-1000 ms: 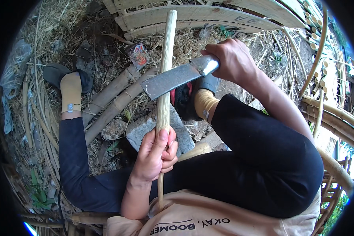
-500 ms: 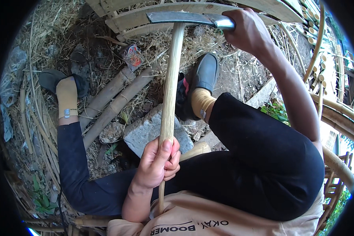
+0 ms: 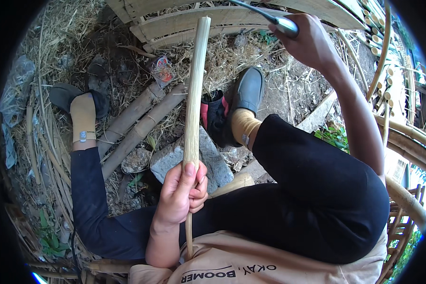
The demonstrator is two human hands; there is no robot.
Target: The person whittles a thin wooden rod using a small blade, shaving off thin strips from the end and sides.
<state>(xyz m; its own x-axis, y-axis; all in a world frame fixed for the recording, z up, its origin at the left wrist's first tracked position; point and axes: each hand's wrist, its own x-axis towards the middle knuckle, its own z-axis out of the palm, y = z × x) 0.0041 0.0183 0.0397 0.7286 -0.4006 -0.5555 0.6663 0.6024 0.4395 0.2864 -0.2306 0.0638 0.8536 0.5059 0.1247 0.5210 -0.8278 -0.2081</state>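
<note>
My left hand (image 3: pixel 180 194) is closed around a pale, peeled wooden stick (image 3: pixel 194 104), its thumb lying along the wood. The stick stands almost upright in the picture, with its thinner lower end against my shirt and its cut far end free. At the far right, my right hand (image 3: pixel 310 42) grips a long-bladed knife (image 3: pixel 287 27) by its handle. Its shiny metal collar shows beside my fingers. Most of the blade runs out past the top edge of the view, apart from the stick.
Beneath the stick lies a grey stone block (image 3: pixel 168 163), with bamboo poles (image 3: pixel 132 137) to its left. Wooden slats (image 3: pixel 175 31) cross the far side. Cut bamboo (image 3: pixel 378 38) is stacked far right. My bent leg (image 3: pixel 317 175) lies between my arms. Dry straw covers the ground.
The knife has left the stick's far end and swung farther away, its blade turning partly out of view. The stick and my left hand have shifted slightly left.
</note>
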